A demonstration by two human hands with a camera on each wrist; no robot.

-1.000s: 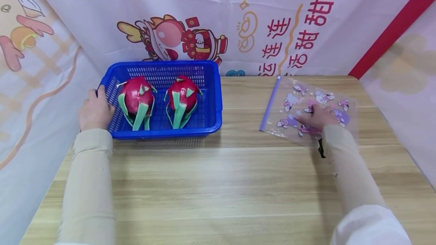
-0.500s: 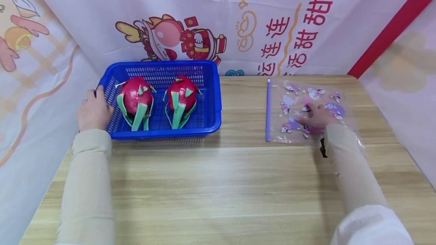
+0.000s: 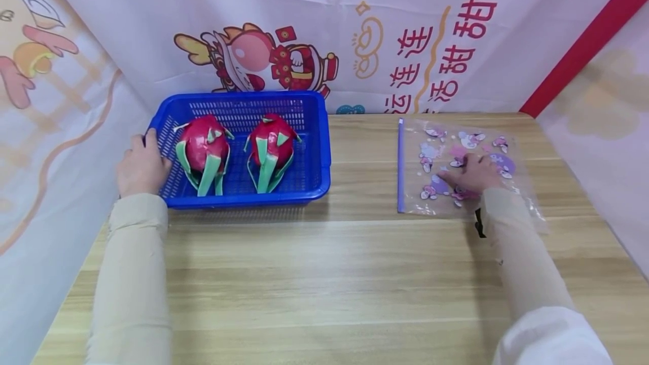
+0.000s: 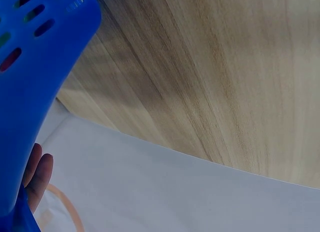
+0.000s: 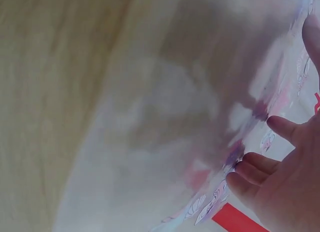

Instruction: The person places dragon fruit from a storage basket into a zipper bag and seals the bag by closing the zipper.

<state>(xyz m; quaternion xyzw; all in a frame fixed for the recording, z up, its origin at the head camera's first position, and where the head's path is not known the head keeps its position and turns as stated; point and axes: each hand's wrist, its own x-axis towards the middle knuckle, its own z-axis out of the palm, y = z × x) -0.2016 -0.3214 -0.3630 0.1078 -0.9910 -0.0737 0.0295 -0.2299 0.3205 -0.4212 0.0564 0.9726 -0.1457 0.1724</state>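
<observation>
My left hand (image 3: 142, 165) grips the left rim of a blue plastic basket (image 3: 243, 200); in the left wrist view its fingers (image 4: 40, 179) show past the blue edge. Two red dragon fruits with green scales, one on the left (image 3: 205, 145) and one on the right (image 3: 272, 142), lie inside the basket. Over to the right, my right hand (image 3: 476, 174) rests its fingertips on a flat, clear zip bag (image 3: 423, 142) with a purple zip strip and pink and purple cartoon prints. The right wrist view shows that hand's fingers (image 5: 257, 169) loosely bent, right at the bag's surface.
Both things lie toward the back of a wooden table (image 3: 324, 275). A printed white cloth wall (image 3: 355, 32) stands right behind them, and more cloth closes off the left and right sides. A small black strip (image 3: 479, 223) shows by the right wrist.
Under my right hand the zip bag has turned, its purple strip going from slanted to nearly upright in view, and slid slightly right. The left hand and basket have stayed in place.
</observation>
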